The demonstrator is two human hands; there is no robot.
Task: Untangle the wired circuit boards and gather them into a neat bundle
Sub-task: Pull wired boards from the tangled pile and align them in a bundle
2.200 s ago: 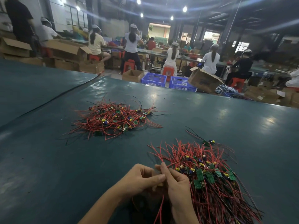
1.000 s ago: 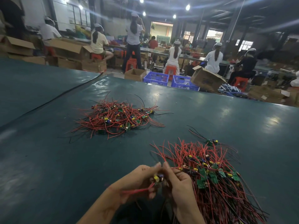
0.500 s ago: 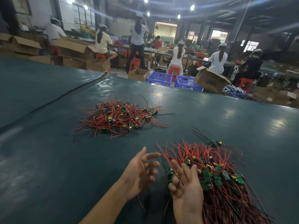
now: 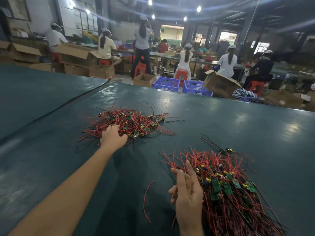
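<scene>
A tangled heap of red-wired green circuit boards (image 4: pixel 133 123) lies far out on the dark green table (image 4: pixel 221 120). My left hand (image 4: pixel 112 137) is stretched onto its near edge with fingers curled into the wires; whether it grips any is hidden. A neater bundle of wired boards (image 4: pixel 228 188) lies near right, wires fanned toward me. My right hand (image 4: pixel 186 188) rests at the bundle's left edge, fingers spread, holding nothing. A single board with dark wires (image 4: pixel 225 149) lies apart, just beyond the bundle. One loose red wire (image 4: pixel 146 200) curls on the table left of my right hand.
Beyond the table's far edge stand blue crates (image 4: pixel 167 83), cardboard boxes (image 4: pixel 219 84) and several seated and standing workers at another bench. A seam (image 4: pixel 68 101) runs diagonally across the table at the left.
My hands came apart after working together beside the bundle. The left arm reached forward onto the far heap; the right hand stayed by the bundle, open. A loose red wire now lies between them.
</scene>
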